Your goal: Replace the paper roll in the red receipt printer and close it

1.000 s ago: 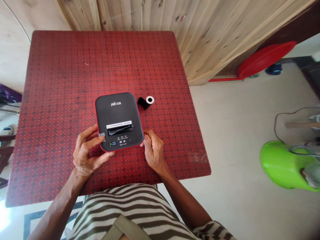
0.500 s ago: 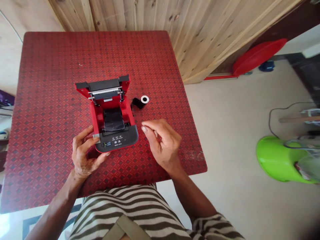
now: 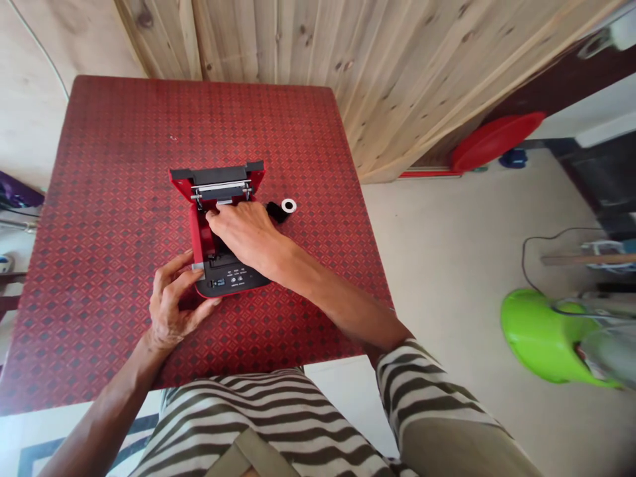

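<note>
A small red and black label printer [image 3: 233, 285] stands on the table with its lid [image 3: 213, 175] raised. My left hand [image 3: 173, 305] grips its front left corner, fingers along the side and over the panel, thumb at the front edge. Reaching across from the right, my right hand [image 3: 243, 228] is down in the open compartment below the lid. Its fingertips are mostly hidden, so what they touch cannot be seen. Right of the printer lies a small roll with a white end [image 3: 284, 206] and a black strip [image 3: 275, 212].
The table [image 3: 124, 146] has a red patterned cover and meets a wooden plank wall [image 3: 278, 46] at the back. On the floor to the right are a green stool-like object [image 3: 536, 338], a cable and a red basin [image 3: 497, 142].
My right hand has moved from beside the printer into its compartment, covering the black material there. The left hand keeps its hold. The view has shifted slightly.
</note>
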`<act>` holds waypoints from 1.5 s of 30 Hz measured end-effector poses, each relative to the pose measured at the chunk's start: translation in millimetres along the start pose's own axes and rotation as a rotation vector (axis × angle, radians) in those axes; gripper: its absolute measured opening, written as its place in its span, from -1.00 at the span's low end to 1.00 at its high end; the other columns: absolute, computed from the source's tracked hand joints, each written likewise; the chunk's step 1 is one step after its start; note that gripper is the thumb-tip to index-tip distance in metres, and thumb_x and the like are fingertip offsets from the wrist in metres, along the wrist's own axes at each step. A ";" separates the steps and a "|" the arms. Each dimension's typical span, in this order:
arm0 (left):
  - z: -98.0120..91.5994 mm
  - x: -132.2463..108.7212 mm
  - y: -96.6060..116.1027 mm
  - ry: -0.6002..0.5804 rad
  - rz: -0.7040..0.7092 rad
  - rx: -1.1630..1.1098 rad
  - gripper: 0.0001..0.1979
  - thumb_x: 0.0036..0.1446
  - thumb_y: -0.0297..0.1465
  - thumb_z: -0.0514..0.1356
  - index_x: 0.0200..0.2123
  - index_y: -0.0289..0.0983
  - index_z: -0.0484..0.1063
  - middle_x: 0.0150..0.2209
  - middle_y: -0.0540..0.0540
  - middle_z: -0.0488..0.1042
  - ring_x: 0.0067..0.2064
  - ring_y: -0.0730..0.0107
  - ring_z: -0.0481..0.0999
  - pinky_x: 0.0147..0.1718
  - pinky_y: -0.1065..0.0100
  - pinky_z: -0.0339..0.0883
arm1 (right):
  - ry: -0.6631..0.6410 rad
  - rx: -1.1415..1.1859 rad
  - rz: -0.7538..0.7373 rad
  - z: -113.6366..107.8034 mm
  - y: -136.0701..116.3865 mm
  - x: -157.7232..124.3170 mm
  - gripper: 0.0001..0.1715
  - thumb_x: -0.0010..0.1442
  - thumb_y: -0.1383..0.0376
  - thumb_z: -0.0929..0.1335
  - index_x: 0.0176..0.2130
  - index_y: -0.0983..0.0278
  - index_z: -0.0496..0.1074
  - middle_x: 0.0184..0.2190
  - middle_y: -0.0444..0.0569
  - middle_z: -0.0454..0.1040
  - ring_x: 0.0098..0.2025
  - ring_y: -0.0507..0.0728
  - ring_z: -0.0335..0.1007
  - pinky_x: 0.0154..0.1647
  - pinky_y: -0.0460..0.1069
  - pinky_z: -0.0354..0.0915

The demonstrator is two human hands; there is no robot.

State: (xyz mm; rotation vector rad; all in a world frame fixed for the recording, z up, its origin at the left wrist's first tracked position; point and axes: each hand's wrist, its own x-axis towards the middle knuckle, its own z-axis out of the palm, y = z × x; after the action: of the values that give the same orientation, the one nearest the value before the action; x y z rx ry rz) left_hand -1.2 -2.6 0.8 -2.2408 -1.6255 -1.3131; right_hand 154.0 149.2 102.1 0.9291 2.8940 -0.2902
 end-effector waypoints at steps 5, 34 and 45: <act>1.2 -0.5 -0.9 0.001 0.001 -0.001 -0.40 0.18 -0.20 0.43 0.22 -0.17 0.34 0.20 -0.30 0.48 0.16 0.05 0.58 0.04 0.08 0.56 | 0.034 0.009 -0.001 -0.3 0.6 1.2 -0.56 0.48 0.53 0.14 0.09 0.44 0.52 -0.05 0.27 0.63 -0.04 0.28 0.63 -0.16 0.09 0.44; 1.6 2.1 0.0 0.007 -0.033 -0.044 -0.35 0.09 -0.27 0.49 0.21 -0.19 0.37 0.18 -0.31 0.46 0.18 0.01 0.53 0.00 0.09 0.54 | 0.619 1.057 0.506 114.3 34.0 -133.6 -0.71 0.17 0.27 0.52 -0.08 0.20 0.56 -0.39 -0.19 0.57 -0.47 0.00 0.37 -0.44 -0.07 0.31; 1.1 2.9 -0.5 0.002 -0.018 -0.034 -0.33 0.08 -0.26 0.49 0.22 -0.20 0.37 0.17 -0.31 0.46 0.16 0.01 0.53 -0.03 0.13 0.52 | 0.398 1.220 0.463 91.6 76.7 -146.2 -0.47 0.17 0.12 0.57 0.08 0.22 0.54 -0.33 -0.11 0.63 -0.39 0.04 0.50 -0.31 -0.01 0.43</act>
State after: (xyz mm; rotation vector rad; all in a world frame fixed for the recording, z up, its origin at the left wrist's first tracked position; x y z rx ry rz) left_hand -0.7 0.3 1.8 -2.2482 -1.6390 -1.3564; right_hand 319.8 108.5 21.4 1.8753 2.4367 -2.1158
